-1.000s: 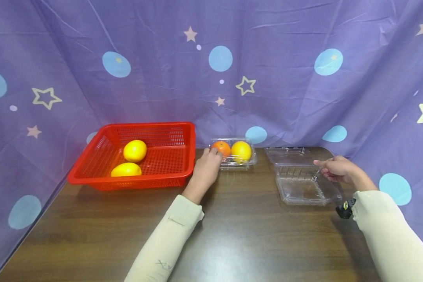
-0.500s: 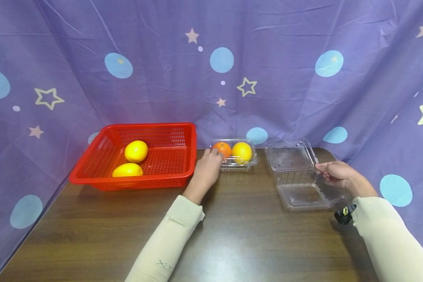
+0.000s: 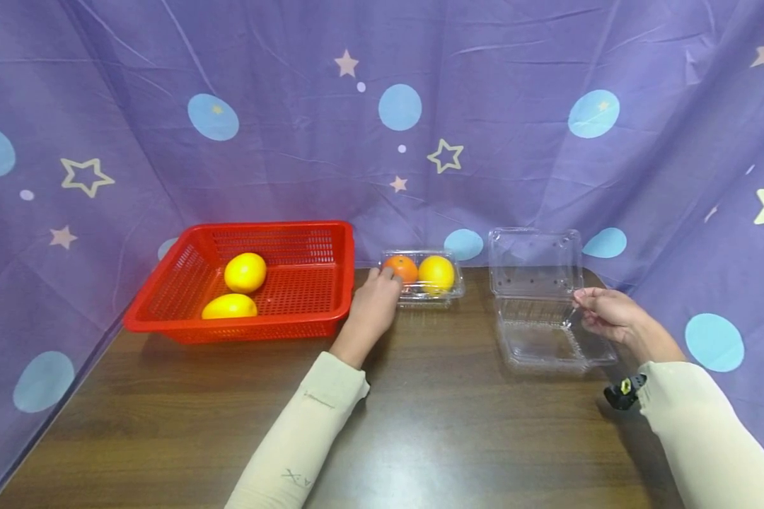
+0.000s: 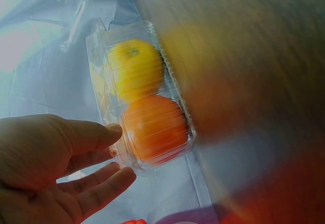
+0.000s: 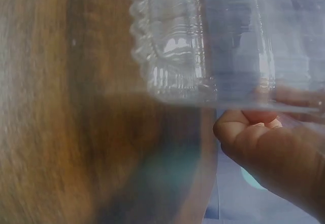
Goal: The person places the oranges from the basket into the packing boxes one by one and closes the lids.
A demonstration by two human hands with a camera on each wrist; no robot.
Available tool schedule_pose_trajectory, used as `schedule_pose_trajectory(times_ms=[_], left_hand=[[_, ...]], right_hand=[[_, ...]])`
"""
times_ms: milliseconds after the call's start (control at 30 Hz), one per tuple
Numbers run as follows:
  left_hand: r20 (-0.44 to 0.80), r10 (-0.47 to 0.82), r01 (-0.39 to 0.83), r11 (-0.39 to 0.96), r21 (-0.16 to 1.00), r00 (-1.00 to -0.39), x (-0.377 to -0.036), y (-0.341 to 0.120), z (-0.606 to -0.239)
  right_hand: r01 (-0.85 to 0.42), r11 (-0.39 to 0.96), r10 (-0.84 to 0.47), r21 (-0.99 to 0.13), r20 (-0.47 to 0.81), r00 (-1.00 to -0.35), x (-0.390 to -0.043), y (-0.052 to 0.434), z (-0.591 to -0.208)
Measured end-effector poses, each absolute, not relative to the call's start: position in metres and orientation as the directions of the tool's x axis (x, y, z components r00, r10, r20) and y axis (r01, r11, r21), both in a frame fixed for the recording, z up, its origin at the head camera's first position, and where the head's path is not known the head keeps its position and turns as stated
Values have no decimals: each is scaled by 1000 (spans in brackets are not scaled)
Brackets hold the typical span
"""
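Note:
In the head view my left hand [image 3: 374, 300] is at the left end of a closed clear plastic clamshell box [image 3: 421, 293]. Its thumb and fingers hold the box edge in the left wrist view. Inside sit an orange fruit [image 4: 155, 128] and a yellow fruit [image 4: 137, 70], side by side. On the right, my right hand [image 3: 611, 314] pinches the lid edge of a second clear clamshell box [image 3: 541, 339]. That box's lid [image 3: 535, 265] stands raised at the back, and no fruit is in its base. The right wrist view shows curled fingers at the plastic's edge.
A red plastic basket [image 3: 340, 307] stands at the left, holding two yellow fruits [image 3: 245, 273]. All of it rests on a brown wooden table [image 3: 420, 424]. A purple curtain [image 3: 293, 141] hangs close behind the table's back edge.
The right hand has taken hold of the second box's lid, which has swung up from lying flat at the back to nearly upright. The left hand stays at the filled box.

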State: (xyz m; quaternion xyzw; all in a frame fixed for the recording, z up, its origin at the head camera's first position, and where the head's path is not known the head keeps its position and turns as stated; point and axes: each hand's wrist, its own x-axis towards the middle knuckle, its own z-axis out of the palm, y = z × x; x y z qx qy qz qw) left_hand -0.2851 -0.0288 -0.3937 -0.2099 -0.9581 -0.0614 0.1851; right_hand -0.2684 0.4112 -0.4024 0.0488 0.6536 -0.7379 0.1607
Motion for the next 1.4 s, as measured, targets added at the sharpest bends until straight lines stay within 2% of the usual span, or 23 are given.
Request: schedule_pose_trajectory(times_ms=[233,500,1000,1400], left_hand=[[365,379,420,907,37,-850,-285,-28,-394],[399,373,420,907,34,-838,-285,-28,-395],[403,364,410,911,32,-840,-287,-28,-397],[410,358,412,910,46,-839,-286,-28,-395]], right_hand=[[243,-116,-174,-963,-221,-960,-264,395,-398],[212,-72,-163,-975,-199,-966,-261,364,-389],[194,-72,-210,-978,-175,-962,-254,312,-395],[210,-165,-189,-964,-178,-966,-256,284,-407]])
